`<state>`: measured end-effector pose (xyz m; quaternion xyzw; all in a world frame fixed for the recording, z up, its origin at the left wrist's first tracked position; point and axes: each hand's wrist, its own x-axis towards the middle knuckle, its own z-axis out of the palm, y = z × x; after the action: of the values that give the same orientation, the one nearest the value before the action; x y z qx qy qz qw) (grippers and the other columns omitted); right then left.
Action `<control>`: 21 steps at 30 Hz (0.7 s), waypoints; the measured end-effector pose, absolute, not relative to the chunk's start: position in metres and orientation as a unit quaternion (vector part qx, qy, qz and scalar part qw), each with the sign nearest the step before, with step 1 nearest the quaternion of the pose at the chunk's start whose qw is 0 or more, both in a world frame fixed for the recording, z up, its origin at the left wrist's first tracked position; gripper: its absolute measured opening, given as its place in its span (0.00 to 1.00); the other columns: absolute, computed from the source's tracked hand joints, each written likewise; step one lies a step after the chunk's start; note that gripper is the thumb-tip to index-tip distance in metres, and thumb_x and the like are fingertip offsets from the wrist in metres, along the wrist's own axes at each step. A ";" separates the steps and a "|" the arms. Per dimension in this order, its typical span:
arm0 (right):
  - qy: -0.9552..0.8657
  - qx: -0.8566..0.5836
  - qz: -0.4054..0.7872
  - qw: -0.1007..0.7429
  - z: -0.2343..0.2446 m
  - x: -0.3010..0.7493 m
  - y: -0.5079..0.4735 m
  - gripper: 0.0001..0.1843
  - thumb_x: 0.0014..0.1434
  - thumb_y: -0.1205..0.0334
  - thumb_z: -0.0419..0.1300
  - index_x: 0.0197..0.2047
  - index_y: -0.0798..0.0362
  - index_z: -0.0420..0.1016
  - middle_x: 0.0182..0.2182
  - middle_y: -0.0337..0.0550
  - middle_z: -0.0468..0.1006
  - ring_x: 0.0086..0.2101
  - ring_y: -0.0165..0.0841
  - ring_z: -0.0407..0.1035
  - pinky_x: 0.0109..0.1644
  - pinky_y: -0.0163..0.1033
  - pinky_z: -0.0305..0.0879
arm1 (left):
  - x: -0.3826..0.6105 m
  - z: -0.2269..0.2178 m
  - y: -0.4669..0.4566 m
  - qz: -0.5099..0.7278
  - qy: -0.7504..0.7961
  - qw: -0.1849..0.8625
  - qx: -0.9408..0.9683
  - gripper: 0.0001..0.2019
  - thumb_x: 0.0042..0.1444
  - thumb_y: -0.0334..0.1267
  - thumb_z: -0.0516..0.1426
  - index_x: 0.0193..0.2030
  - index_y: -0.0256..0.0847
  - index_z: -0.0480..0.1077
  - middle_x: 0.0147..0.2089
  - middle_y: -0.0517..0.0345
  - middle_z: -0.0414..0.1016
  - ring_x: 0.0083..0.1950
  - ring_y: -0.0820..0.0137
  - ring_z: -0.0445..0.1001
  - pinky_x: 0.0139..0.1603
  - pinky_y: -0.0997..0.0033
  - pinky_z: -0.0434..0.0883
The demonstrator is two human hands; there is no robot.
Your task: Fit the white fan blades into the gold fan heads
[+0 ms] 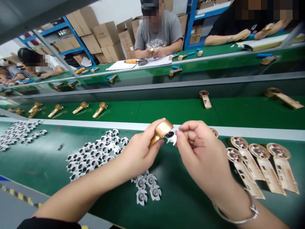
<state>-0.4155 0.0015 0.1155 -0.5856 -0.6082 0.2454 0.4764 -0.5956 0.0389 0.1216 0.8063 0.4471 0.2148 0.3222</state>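
Note:
My left hand [145, 144] is closed around a gold fan housing [164, 128], its round head tilted toward my right hand. Between thumb and fingers, my right hand [202, 146] pinches a small white fan blade [172, 138] with a dark hub, right at the housing's round opening. Whether the two parts touch is hard to make out. Several more white fan blades [95, 156] lie grouped left of my left forearm, and a smaller cluster [149, 186] sits below my hands. Several gold housing halves [264, 165] lie open side up to the right of my right hand.
Beyond a pale rail [128, 125] runs a green conveyor belt [152, 111] carrying gold housings [100, 109]. More white blades [17, 133] lie far left. Across the line a person in a grey shirt [159, 31] handles a part; other people sit on both sides. Cardboard boxes [106, 33] stand behind.

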 end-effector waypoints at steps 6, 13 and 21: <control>-0.640 -0.589 0.160 0.466 0.116 -0.417 -0.004 0.04 0.65 0.64 0.56 0.43 0.47 0.64 0.27 0.36 0.79 0.24 0.30 0.74 0.24 0.33 0.63 | -0.597 0.129 0.031 0.204 0.446 0.267 0.829 0.26 0.67 0.34 0.50 0.70 0.49 0.50 0.33 0.62 0.74 0.28 0.74 0.70 0.30 0.76 0.64; -0.602 -0.599 0.229 0.477 0.115 -0.423 -0.006 0.08 0.64 0.64 0.56 0.46 0.47 0.61 0.21 0.31 0.74 0.17 0.28 0.66 0.20 0.34 0.58 | -0.598 0.125 0.024 0.170 0.455 0.125 0.865 0.29 0.65 0.30 0.47 0.70 0.48 0.45 0.31 0.63 0.74 0.24 0.73 0.69 0.25 0.76 0.62; -0.424 -0.522 0.533 0.513 0.118 -0.420 0.001 0.15 0.67 0.53 0.52 0.54 0.46 0.58 0.21 0.31 0.73 0.21 0.32 0.70 0.25 0.37 0.69 | -0.599 0.118 0.019 0.146 0.410 0.013 0.900 0.32 0.62 0.28 0.45 0.71 0.49 0.42 0.42 0.55 0.78 0.31 0.66 0.77 0.27 0.72 0.67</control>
<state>-0.4198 0.0009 0.1178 -0.5223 -0.4241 0.5328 0.5133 -0.5987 0.0186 0.1180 0.9005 0.4095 0.1460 0.0126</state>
